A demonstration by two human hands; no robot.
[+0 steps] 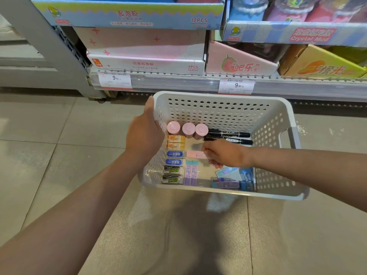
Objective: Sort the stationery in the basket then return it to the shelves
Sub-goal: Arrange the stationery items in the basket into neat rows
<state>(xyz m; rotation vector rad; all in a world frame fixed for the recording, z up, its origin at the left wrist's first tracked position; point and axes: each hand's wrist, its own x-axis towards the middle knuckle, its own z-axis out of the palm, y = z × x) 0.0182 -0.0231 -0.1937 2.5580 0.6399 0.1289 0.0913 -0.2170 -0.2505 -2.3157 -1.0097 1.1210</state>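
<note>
A white perforated basket [222, 108] stands on the floor below the shelves. My left hand [145, 135] grips its left rim. My right hand [224, 153] reaches inside and pinches a flat pink eraser pack [195, 154] near the middle. Along the left wall lie yellow [176, 139], blue [175, 154] and green-labelled erasers [172, 170] in a column. Three pink-capped tubes [188, 129] stand at the back, with two black markers [230, 136] beside them. Two purple packs [190, 174] lie in front, and blue packets [234, 180] sit at the front right.
The bottom shelf [178, 82] carries slime display boxes: a pink-white one [145, 54], a pink fruit box [240, 60] and an orange one [321, 64], with two 9.90 price tags on its rail. Grey tiled floor surrounds the basket.
</note>
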